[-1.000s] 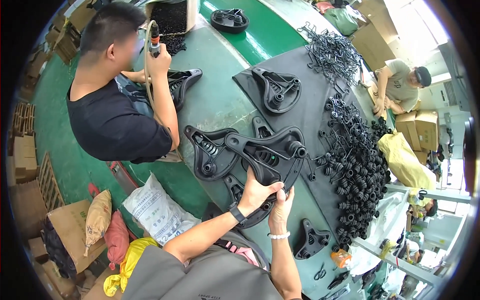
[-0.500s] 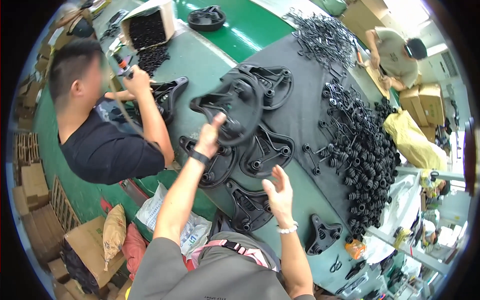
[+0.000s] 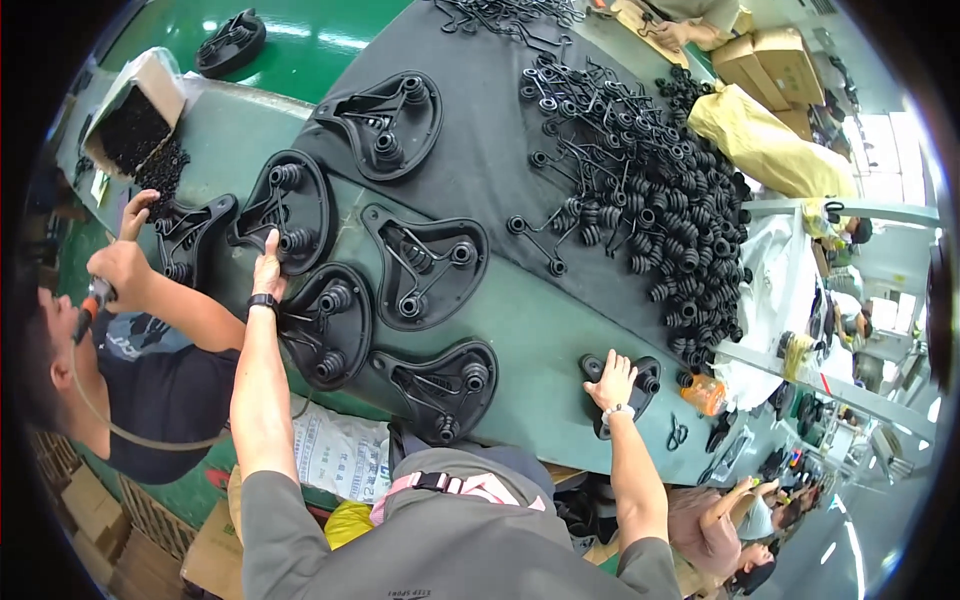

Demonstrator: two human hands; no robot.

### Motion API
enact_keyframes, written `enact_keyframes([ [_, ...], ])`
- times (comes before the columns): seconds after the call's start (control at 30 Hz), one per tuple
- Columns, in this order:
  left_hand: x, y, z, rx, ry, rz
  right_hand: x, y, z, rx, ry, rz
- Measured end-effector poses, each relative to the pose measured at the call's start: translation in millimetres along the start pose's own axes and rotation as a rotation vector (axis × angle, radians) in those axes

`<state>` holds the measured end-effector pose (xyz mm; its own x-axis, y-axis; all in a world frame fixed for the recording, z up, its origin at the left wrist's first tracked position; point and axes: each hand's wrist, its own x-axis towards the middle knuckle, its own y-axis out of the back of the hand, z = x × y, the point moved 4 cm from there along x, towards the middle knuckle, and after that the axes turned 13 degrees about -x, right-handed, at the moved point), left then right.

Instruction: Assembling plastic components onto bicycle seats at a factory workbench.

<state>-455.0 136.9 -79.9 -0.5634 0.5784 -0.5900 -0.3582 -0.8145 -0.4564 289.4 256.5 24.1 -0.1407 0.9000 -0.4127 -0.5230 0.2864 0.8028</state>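
My left hand [image 3: 268, 274] grips the near rim of a black bicycle saddle [image 3: 312, 208], thumb over the edge. It lies underside up on the table, its coil springs showing. My right hand [image 3: 613, 382] lies over a smaller black saddle-shaped part [image 3: 649, 380], fingers stretched out across it and partly hiding it. Between my hands are more upturned saddles: one [image 3: 428, 262] in the middle, one [image 3: 447, 392] by the table's near edge, and one [image 3: 335, 318] just right of my left wrist. Another saddle [image 3: 385, 120] rests farther back on the dark sheet.
Loose springs and wire frames [image 3: 660, 220] are heaped on the dark sheet [image 3: 470, 140]. At left, a co-worker's hand [image 3: 118, 275] holds a corded power driver [image 3: 92, 308] near another saddle [image 3: 190, 240]. A tipped box [image 3: 135, 125] spills small black parts. Scissors [image 3: 677, 432] lie at right.
The saddle that my left hand held in the air now lies on the table at left. My right hand has moved right, onto the smaller part. My view has shifted right.
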Motion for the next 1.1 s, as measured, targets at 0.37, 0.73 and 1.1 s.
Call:
enact_keyframes([
  [0.37, -36.2, -6.1, 21.1, 0.285, -0.173, 0.217, 10.3, 32.8, -78.7, 0.180, 0.289, 0.020],
  [0.73, -260.5, -205.9, -50.2, 0.795, -0.780, -0.168, 216.9, 161.9, -159.6, 1.029, -0.553, -0.105],
  [1.1, -330.7, -286.0, -260.9, 1.375, -0.453, -1.103, 72.5, 157.7, -16.8, 0.777, -0.100, -0.127],
])
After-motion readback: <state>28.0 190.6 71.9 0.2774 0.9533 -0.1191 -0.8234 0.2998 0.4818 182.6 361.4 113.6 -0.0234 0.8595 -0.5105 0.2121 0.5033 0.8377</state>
